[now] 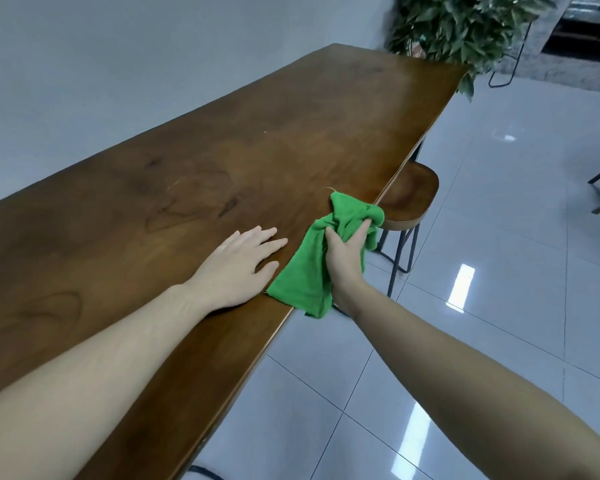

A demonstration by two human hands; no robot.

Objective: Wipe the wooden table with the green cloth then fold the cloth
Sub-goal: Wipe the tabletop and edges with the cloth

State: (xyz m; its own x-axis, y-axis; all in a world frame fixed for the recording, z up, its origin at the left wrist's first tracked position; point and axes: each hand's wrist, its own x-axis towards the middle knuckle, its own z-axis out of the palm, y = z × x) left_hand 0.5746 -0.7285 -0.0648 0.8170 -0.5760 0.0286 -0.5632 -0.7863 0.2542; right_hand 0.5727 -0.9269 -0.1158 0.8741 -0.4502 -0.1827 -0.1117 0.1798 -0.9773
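Observation:
A long dark wooden table point(222, 161) runs from the near left to the far right. The green cloth point(305, 271) lies bunched at the table's right edge, part of it hanging over the side. My right hand point(347, 258) grips the crumpled upper part of the cloth, fingers closed around it. My left hand point(239, 265) lies flat on the tabletop just left of the cloth, fingers spread, touching the cloth's lower left corner.
A round wooden stool point(413, 202) on black metal legs stands under the table's right edge, just past the cloth. A leafy plant point(465, 29) stands at the table's far end. Glossy tiled floor point(482, 271) spreads to the right; a white wall runs along the left.

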